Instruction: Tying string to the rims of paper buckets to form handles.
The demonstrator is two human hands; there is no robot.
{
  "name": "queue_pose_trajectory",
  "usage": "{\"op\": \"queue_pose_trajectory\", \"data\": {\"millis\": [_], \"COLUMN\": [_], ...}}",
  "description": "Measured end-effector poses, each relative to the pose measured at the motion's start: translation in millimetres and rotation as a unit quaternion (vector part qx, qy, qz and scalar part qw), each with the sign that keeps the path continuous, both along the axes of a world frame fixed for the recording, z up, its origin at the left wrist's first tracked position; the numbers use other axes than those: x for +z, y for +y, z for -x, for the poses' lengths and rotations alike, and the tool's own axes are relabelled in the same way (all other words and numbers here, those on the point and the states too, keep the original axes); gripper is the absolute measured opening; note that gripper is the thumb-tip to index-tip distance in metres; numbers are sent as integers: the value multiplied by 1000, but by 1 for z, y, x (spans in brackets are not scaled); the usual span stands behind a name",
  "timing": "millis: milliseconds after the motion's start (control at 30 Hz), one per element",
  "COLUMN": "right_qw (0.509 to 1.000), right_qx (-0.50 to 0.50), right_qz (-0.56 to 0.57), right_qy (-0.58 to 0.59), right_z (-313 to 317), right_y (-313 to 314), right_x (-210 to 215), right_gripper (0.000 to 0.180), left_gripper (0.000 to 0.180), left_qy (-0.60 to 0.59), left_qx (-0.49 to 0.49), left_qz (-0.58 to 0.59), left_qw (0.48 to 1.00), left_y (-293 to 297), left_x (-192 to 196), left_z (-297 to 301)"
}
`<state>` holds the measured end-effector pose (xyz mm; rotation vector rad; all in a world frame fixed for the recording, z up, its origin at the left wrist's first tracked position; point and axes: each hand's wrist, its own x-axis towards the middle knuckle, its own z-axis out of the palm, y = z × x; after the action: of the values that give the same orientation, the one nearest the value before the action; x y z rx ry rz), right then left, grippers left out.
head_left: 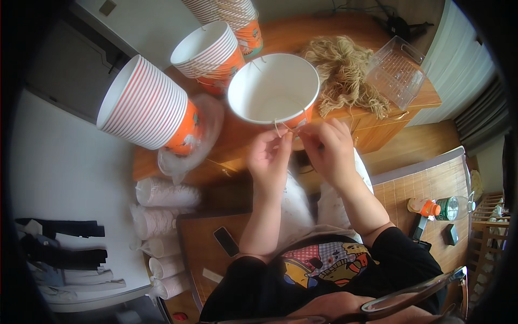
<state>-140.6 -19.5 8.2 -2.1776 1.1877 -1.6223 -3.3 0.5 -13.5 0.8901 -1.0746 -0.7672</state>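
A large white-lined paper bucket [270,89] with an orange printed outside stands at the edge of the wooden desk, its mouth facing up toward me. A thin beige cord [277,125] loops at its near rim. My left hand [268,156] pinches this cord between thumb and fingertips just below the rim. Right beside it, my right hand [330,148] is closed in a pinch on the same cord, the fingertips of both hands nearly touching. The exact shape of the cord between the fingers is too small to make out.
Tall stacks of nested paper buckets [141,102] stand left and behind, some with cords. A tangled bundle of beige cords [345,70] and a clear plastic basket [396,70] lie right. Wrapped bucket stacks [162,221] sit lower left; a phone [226,241] and bottles [448,208] lie nearby.
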Motion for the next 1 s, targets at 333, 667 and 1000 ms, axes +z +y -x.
{"op": "queue_pose_trajectory", "data": {"millis": [333,667,1000], "right_qw": [998,995,992], "right_qx": [47,94,114], "right_qz": [42,9,48], "right_qy": [18,-36,1], "right_z": [3,2,7], "right_y": [0,-6,-15], "right_x": [-5,3,-1], "right_gripper": [21,26,25], "left_gripper": [13,10,21], "left_qy": [64,64,77], "left_qx": [-51,-41,-110], "left_qz": [15,-5,6], "left_qw": [997,997,991], "left_y": [1,1,3], "left_x": [-1,-1,-4], "left_z": [1,-4,-8]}}
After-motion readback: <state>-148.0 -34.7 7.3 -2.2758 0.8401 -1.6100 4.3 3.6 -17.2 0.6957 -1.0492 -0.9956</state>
